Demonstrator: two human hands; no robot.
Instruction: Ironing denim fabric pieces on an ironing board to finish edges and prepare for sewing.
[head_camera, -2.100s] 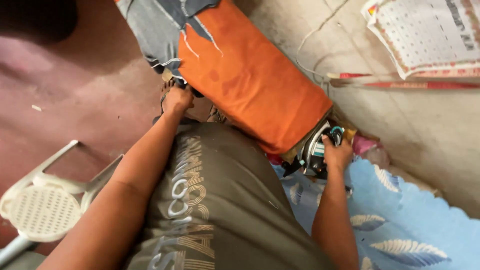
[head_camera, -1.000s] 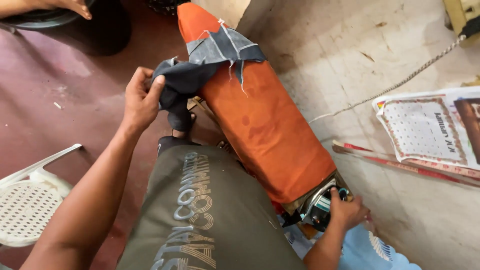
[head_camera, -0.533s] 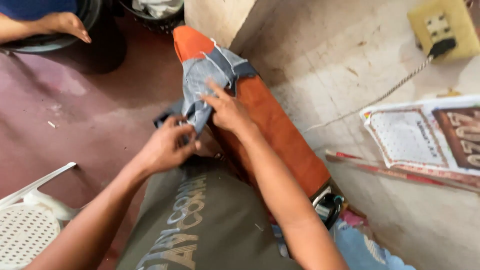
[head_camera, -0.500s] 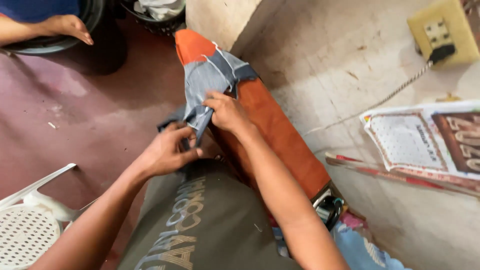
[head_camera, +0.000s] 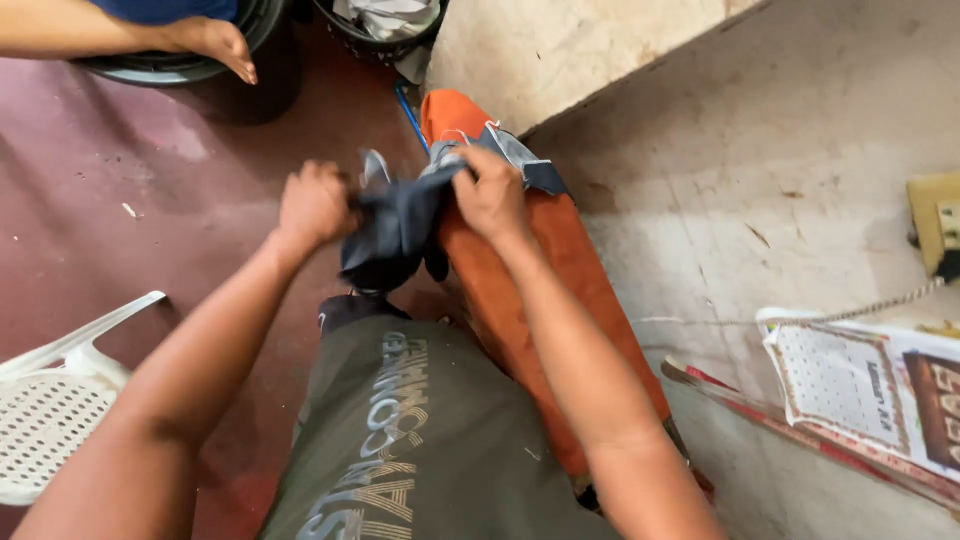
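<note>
Since half a second ago you've pulled the dark denim piece (head_camera: 400, 225) off the orange ironing board (head_camera: 540, 290); it now bunches at the board's left edge. The board's long axis runs from near right to its far tip, above a maroon floor (head_camera: 150, 230) beside a plastered wall (head_camera: 760, 150). Your left hand (head_camera: 315, 205) and right hand (head_camera: 490, 190) both clench the denim.

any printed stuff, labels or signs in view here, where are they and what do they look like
Wall calendar: hangs at the right edge on the pale wall; rectangular white sheet with a dotted grid, red border and a dark panel.
Printed lettering: on the wearer's olive shirt, bottom centre; pale grey block letters in two rows.
Socket plate: far right wall; yellowish square, no visible label.
</note>
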